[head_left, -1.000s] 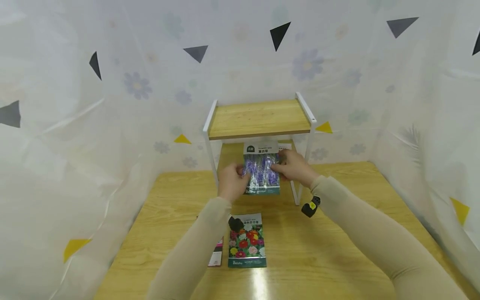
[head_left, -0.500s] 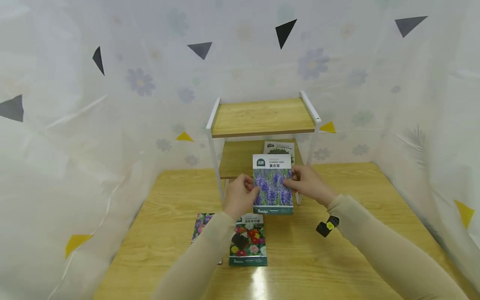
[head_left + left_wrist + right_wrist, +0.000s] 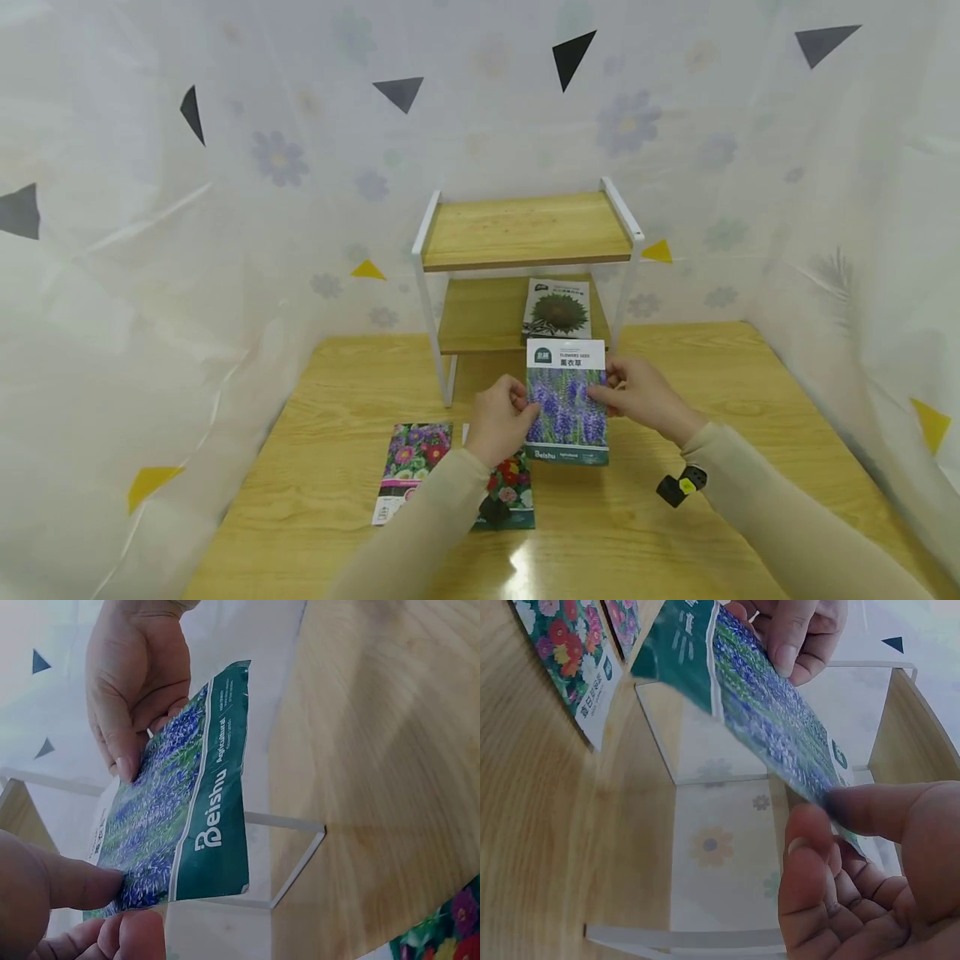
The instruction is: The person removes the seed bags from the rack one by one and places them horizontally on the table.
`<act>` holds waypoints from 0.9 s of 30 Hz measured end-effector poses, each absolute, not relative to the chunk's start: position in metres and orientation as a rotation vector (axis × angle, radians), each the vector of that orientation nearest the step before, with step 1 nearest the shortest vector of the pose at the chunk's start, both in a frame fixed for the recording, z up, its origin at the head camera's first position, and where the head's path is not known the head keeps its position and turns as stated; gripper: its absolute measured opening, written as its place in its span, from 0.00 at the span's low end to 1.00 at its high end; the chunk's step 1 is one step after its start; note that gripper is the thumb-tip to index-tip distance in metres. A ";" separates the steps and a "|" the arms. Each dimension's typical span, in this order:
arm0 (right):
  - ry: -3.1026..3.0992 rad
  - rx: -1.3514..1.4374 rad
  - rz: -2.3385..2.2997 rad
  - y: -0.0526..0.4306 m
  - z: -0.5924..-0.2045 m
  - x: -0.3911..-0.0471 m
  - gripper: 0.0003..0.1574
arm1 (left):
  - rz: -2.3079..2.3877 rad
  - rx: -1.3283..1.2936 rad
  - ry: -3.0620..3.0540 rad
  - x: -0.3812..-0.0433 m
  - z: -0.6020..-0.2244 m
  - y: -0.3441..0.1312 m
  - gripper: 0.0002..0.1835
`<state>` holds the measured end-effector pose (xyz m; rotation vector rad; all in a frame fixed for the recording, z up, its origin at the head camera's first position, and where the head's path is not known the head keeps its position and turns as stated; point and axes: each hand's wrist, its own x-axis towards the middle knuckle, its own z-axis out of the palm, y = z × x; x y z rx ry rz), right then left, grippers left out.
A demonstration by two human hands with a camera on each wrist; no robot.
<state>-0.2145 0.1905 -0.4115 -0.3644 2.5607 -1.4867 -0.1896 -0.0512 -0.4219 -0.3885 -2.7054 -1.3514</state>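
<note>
A seed packet with purple flower spikes (image 3: 566,408) and a green bottom band is held up over the table, in front of the shelf. My left hand (image 3: 504,419) pinches its left edge between thumb and fingers. On the opposite edge, my right hand (image 3: 648,398) pinches it the same way, thumb on the printed face. The left wrist view shows the packet (image 3: 161,802) slanting between both hands, its face slightly bowed. Below the left forearm lies a seed packet with red and mixed flowers (image 3: 513,492), partly hidden by the sleeve. Left of it lies a packet with a pink band (image 3: 408,467).
A two-tier shelf with a wooden top (image 3: 525,229) and white metal frame stands at the back of the table (image 3: 345,400). On its lower tier, at the right, lies a packet showing a dark green flower head (image 3: 558,310). Patterned white sheeting (image 3: 480,125) surrounds the table.
Both hands have drawn the purple-flower packet from the shelf toward me, down and slightly right. The packet on the lower tier and the pink-banded one have come into fuller view.
</note>
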 end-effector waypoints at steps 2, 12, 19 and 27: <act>2.567 -0.343 -1.482 0.194 -0.415 -0.211 0.21 | -1.356 -0.378 -2.722 -0.187 -0.425 -0.048 0.11; 2.567 -0.258 -1.466 0.204 -0.434 -0.200 0.27 | -1.396 -0.340 -2.793 -0.176 -0.441 -0.037 0.12; 2.580 -0.249 -1.440 0.208 -0.450 -0.193 0.32 | -1.389 -0.296 -2.848 -0.172 -0.456 -0.031 0.13; 2.594 -0.230 -1.418 0.207 -0.466 -0.191 0.49 | -1.308 -0.298 -2.858 -0.169 -0.475 -0.028 0.13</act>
